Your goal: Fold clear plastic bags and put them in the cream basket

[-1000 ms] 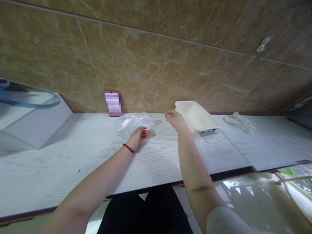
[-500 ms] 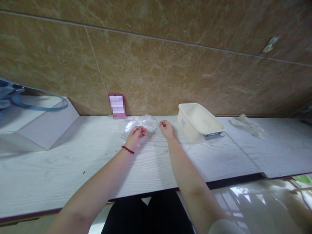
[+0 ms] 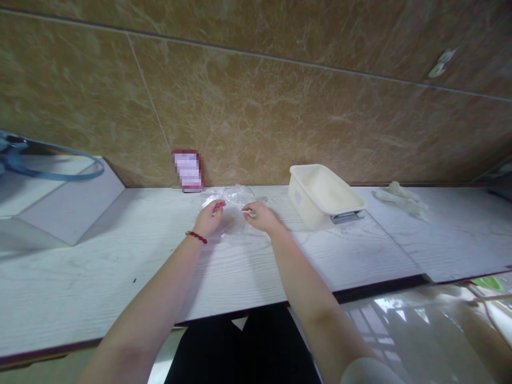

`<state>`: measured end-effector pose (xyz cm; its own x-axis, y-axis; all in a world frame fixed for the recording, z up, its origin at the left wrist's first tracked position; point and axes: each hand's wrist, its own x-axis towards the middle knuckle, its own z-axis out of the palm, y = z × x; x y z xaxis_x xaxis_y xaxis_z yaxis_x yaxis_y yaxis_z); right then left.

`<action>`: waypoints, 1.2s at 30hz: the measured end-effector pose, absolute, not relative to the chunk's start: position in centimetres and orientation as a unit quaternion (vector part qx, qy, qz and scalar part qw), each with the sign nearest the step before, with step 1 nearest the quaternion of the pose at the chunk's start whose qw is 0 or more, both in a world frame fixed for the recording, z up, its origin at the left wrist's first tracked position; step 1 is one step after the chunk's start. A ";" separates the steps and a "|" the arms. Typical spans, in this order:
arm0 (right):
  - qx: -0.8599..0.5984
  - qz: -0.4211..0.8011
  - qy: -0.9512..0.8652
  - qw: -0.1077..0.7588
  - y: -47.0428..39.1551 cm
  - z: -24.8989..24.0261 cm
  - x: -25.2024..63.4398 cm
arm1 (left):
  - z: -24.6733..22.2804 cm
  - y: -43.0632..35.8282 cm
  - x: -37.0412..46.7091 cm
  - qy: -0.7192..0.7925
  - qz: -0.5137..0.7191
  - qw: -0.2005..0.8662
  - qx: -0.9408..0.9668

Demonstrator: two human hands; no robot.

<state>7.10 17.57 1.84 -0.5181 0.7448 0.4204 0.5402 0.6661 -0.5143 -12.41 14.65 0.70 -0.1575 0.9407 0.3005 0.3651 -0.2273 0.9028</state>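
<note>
A crumpled clear plastic bag (image 3: pixel 237 195) lies on the white wood-grain table between my two hands. At its left side is my left hand (image 3: pixel 208 217), with a red beaded bracelet at the wrist. The fingers are bent towards the thumb and appear to pinch the thin plastic. My right hand (image 3: pixel 262 217) is closed at the bag's right side, thumb and fingertips together on the film. Exactly where the bag's edges run under the fingers is hard to make out.
A cream plastic bin (image 3: pixel 322 197) with a grey handle stands to the right. Beyond it lies crumpled whitish plastic (image 3: pixel 402 200). A phone (image 3: pixel 188 170) leans against the marbled wall. On the left sits a white box (image 3: pixel 86 200) with a blue strap (image 3: pixel 60 175).
My right hand has moved left, onto the bag's right side. My left hand has shifted slightly left and up. The view has tilted a little.
</note>
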 end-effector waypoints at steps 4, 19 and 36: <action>-0.322 0.163 -0.895 0.262 16.3 2.5 6.3 | 0.8 14.3 -12.1 0.544 0.511 0.274 0.606; -0.328 0.073 -0.923 0.188 13.0 0.9 1.7 | 2.3 13.3 -14.7 0.697 0.430 0.182 0.545; -0.358 0.090 -0.897 0.242 14.1 1.3 2.3 | 4.2 11.1 -16.1 0.657 0.341 0.220 0.635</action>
